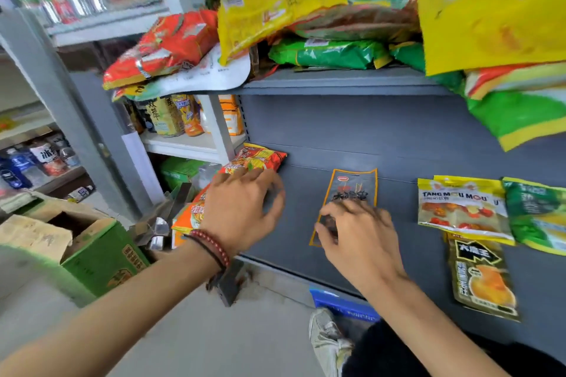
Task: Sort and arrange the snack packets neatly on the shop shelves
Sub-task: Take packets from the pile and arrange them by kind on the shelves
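The person reached with both hands onto the lower grey shelf (398,223). The left hand (242,208) lay on a red and orange packet (260,159) at the far left end of this shelf. Its fingers were spread and rested on top of the packet, and the thumb stood apart to the right, so the grip was apart. More orange packets showed under the wrist, which wore a red bead bracelet (214,246).

The right hand (360,234) was on the near half of a dark packet (352,187) with an orange border, which lay flat in the middle of the shelf. Its fingers were bent with the tips on the packet and the thumb at the left edge. The hand was blurred, and I cannot tell if the grip pinched the packet or only pressed it.

To the right lay a yellow and white packet (462,208), with a green packet (536,214) just beside it and an olive packet (481,275) nearer. The upper shelf (337,79) carried a loose pile of packets. A green cardboard box (92,254) stood open on the floor at the left.
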